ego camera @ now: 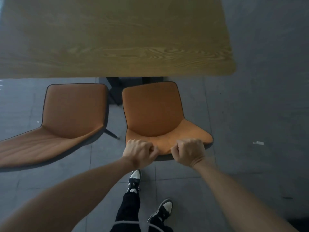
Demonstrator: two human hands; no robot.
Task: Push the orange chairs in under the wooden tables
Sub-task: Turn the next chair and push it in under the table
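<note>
- The left hand grips the top edge of the right chair's backrest, fingers curled over it and knuckles up.
- The right hand grips the same edge just beside the left, its fingers curled round the rim too; the two fists sit close together with a short strip of orange showing between them.
- The right chair stands in front of the table, facing it. Its seat front lies right at the table's near edge, with the whole seat showing.
- The left chair stands just beside the right one, apart from it by a narrow gap. It is turned slightly, and its backrest runs off toward the left edge of the view. Neither hand touches it.
- Both chairs are orange with dark piping along their edges; a thin dark leg of the left chair shows in the gap between them.
- A dark table base shows under the near edge, between the two seats.
- The table is wooden with clear grain, and its right corner is rounded.
- The floor is grey tile.
- The person's shoes are black and white, below the hands, the left one set ahead of the right.
</note>
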